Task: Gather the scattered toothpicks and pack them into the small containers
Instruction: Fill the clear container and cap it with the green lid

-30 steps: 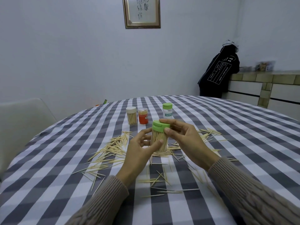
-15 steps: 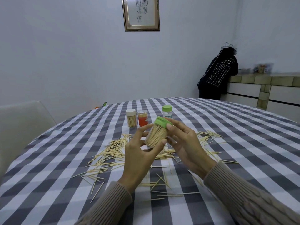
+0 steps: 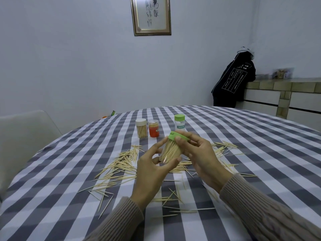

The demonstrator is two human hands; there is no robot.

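Head: checked tablecloth, pale walls

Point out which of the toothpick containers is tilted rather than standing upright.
The green-lidded container held in both hands, above the table; it leans with its lid up and to the right. The other three stand upright on the table behind it.

The green-capped bottle, standing toward the table's far edge, carries a green band reading "TOOTHPICK". The dark jacket beyond the table shows "T1" near its shoulder and a white boxed panel — its small lines are too fine to read. The framed picture on the wall holds brush characters — not legible.
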